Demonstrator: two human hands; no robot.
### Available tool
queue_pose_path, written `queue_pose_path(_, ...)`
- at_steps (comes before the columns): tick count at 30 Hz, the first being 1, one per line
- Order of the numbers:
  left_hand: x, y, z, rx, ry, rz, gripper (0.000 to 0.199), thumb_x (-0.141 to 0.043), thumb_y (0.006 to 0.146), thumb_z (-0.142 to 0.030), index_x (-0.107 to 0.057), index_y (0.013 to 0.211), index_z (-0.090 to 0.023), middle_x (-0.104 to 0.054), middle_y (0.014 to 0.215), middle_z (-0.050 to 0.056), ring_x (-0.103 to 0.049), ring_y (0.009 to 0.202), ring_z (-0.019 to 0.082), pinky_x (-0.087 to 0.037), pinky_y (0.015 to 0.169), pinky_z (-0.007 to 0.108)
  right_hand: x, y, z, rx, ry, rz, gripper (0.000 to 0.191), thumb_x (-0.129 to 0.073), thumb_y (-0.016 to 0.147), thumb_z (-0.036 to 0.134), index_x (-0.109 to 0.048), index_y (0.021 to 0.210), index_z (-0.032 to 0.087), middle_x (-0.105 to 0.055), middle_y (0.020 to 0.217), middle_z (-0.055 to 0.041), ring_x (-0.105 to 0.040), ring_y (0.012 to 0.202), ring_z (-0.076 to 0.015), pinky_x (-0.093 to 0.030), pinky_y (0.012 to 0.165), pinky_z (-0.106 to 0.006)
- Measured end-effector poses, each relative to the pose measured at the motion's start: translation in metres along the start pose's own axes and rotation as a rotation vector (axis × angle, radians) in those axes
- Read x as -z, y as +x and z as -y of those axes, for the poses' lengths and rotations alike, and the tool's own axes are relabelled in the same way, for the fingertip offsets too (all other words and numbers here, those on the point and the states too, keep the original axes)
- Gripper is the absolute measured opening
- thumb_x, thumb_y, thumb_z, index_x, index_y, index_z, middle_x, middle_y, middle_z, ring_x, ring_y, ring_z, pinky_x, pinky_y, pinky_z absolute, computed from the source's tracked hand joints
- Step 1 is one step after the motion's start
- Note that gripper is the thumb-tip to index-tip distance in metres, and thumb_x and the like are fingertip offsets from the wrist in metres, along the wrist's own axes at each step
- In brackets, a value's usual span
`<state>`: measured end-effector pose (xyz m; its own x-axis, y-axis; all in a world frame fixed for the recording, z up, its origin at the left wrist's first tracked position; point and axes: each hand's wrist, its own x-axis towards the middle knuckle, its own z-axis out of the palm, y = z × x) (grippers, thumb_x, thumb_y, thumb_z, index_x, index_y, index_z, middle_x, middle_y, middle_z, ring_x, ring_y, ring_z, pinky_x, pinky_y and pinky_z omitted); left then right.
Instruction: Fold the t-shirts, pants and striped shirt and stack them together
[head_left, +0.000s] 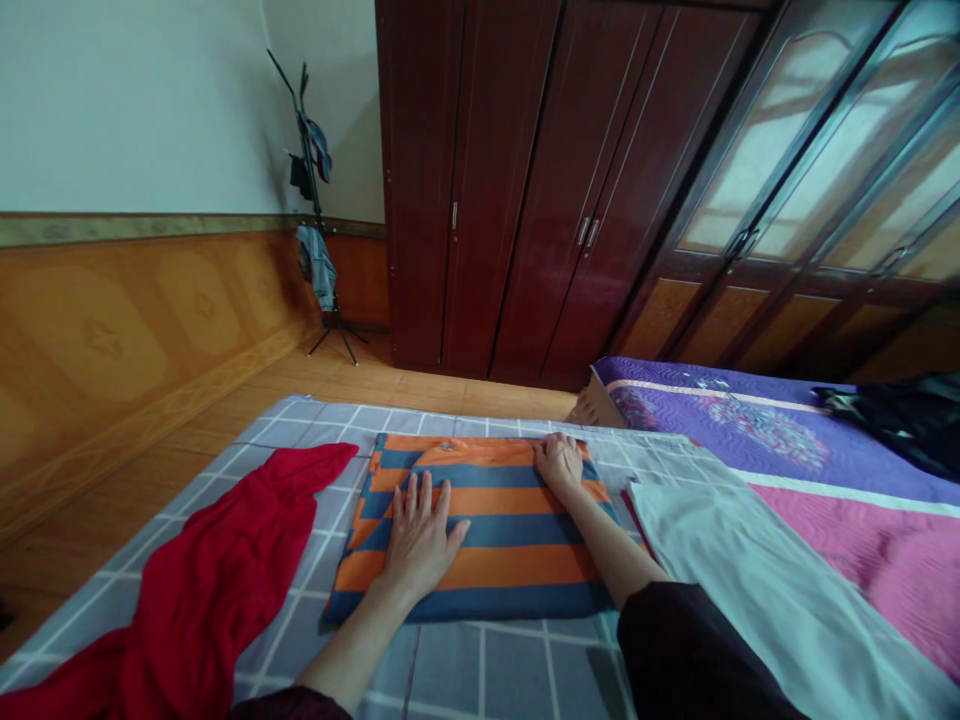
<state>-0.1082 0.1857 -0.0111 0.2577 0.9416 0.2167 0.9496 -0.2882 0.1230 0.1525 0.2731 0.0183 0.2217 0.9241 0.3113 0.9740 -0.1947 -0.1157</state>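
An orange and blue-grey striped garment (502,540) lies folded into a flat rectangle in front of me. My left hand (421,535) rests flat on its left part, palm down, with the fingers spread. Near the upper right corner of the garment, my right hand (561,463) touches the cloth with its fingers bent and close together; whether they pinch any fabric is hidden. A crumpled red cloth (217,580) lies to the left. On the right, a pale mint-green cloth (757,590) is spread out, with a dark red edge showing beside it.
Everything lies on a grey-blue checked bedspread (517,665). To the right stands another bed with a purple and pink cover (772,425) and a black item (907,415). Dark red wardrobes (510,190) and a coat stand (309,170) are beyond.
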Motion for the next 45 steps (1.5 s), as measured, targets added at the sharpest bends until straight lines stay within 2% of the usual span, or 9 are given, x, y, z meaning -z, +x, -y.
queue_pose_path(3,0.003,0.0,-0.001,-0.004,0.012,0.005,0.062,-0.041,0.089,-0.052,-0.038,0.14,-0.017,-0.027,0.148,0.019,-0.017,0.138,0.036,-0.015,0.109,0.055,0.01,-0.02,0.017,0.116,0.037,-0.006,0.032,-0.043,0.09,0.027,-0.057,0.112,0.01,-0.052,0.125,-0.0198,-0.043,0.118,-0.0307,-0.036,0.094,-0.044)
queue_pose_path(10,0.005,-0.001,-0.003,-0.011,0.033,0.018,0.059,-0.044,0.089,-0.047,-0.037,0.141,-0.02,-0.028,0.148,0.018,-0.017,0.138,0.037,-0.015,0.109,0.056,0.009,-0.097,0.055,0.6,0.162,0.161,0.058,-0.046,0.088,0.05,-0.042,0.137,0.019,-0.036,0.146,-0.0077,-0.029,0.135,-0.0214,-0.026,0.108,-0.035)
queue_pose_path(17,0.009,-0.001,-0.005,-0.008,0.063,0.033,0.06,-0.04,0.089,-0.051,-0.037,0.141,-0.02,-0.028,0.147,0.02,-0.019,0.137,0.038,-0.012,0.108,0.057,0.008,-0.06,0.013,0.38,0.114,0.161,0.066,-0.039,0.091,0.046,-0.034,0.139,0.002,-0.032,0.143,-0.0251,-0.025,0.135,-0.034,-0.024,0.105,-0.054)
queue_pose_path(22,0.011,-0.001,-0.006,-0.004,0.074,0.051,0.06,-0.041,0.089,-0.05,-0.037,0.141,-0.019,-0.029,0.147,0.019,-0.02,0.137,0.038,-0.014,0.108,0.056,0.012,-0.068,-0.001,0.42,0.115,0.191,0.064,-0.048,0.086,0.052,-0.037,0.139,0.017,-0.035,0.146,-0.011,-0.026,0.136,-0.0245,-0.025,0.109,-0.041)
queue_pose_path(27,0.007,0.0,-0.004,-0.017,0.098,0.037,0.061,-0.04,0.089,-0.051,-0.038,0.141,-0.018,-0.03,0.146,0.02,-0.021,0.136,0.038,-0.015,0.108,0.055,0.027,-0.078,-0.008,0.216,0.066,0.143,0.061,-0.044,0.09,0.041,-0.036,0.137,0.004,-0.032,0.143,-0.0255,-0.025,0.135,-0.0357,-0.023,0.105,-0.056)
queue_pose_path(30,0.006,0.0,-0.004,-0.019,0.109,0.038,0.061,-0.04,0.089,-0.052,-0.037,0.141,-0.019,-0.03,0.147,0.02,-0.021,0.136,0.038,-0.014,0.108,0.055,0.035,-0.115,0.008,0.336,0.102,0.178,0.064,-0.051,0.086,0.046,-0.037,0.139,0.014,-0.025,0.149,-0.016,-0.021,0.137,-0.0301,-0.022,0.109,-0.046)
queue_pose_path(34,0.007,0.0,-0.005,-0.013,0.132,0.062,0.062,-0.039,0.089,-0.052,-0.036,0.141,-0.019,-0.029,0.147,0.02,-0.02,0.137,0.038,-0.014,0.108,0.055,0.037,-0.16,0.012,0.608,0.248,0.256,0.073,-0.046,0.085,0.058,-0.03,0.144,0.018,-0.026,0.149,-0.0128,-0.021,0.138,-0.0266,-0.022,0.111,-0.045)
queue_pose_path(41,0.009,0.0,-0.006,-0.011,0.186,0.086,0.061,-0.039,0.089,-0.052,-0.036,0.141,-0.019,-0.03,0.147,0.019,-0.021,0.136,0.038,-0.016,0.107,0.054,0.047,-0.149,-0.068,0.062,0.027,0.178,0.063,-0.042,0.089,0.049,-0.041,0.136,0.008,-0.035,0.144,-0.0181,-0.028,0.134,-0.0318,-0.026,0.106,-0.047)
queue_pose_path(45,0.008,0.001,-0.006,-0.015,0.184,0.087,0.062,-0.039,0.089,-0.052,-0.036,0.141,-0.018,-0.03,0.147,0.02,-0.022,0.136,0.038,-0.016,0.107,0.054,0.066,-0.148,-0.099,-0.037,0.026,0.161,0.04,-0.037,0.091,0.034,-0.056,0.121,0.015,-0.056,0.122,-0.0143,-0.05,0.112,-0.0263,-0.037,0.094,-0.038)
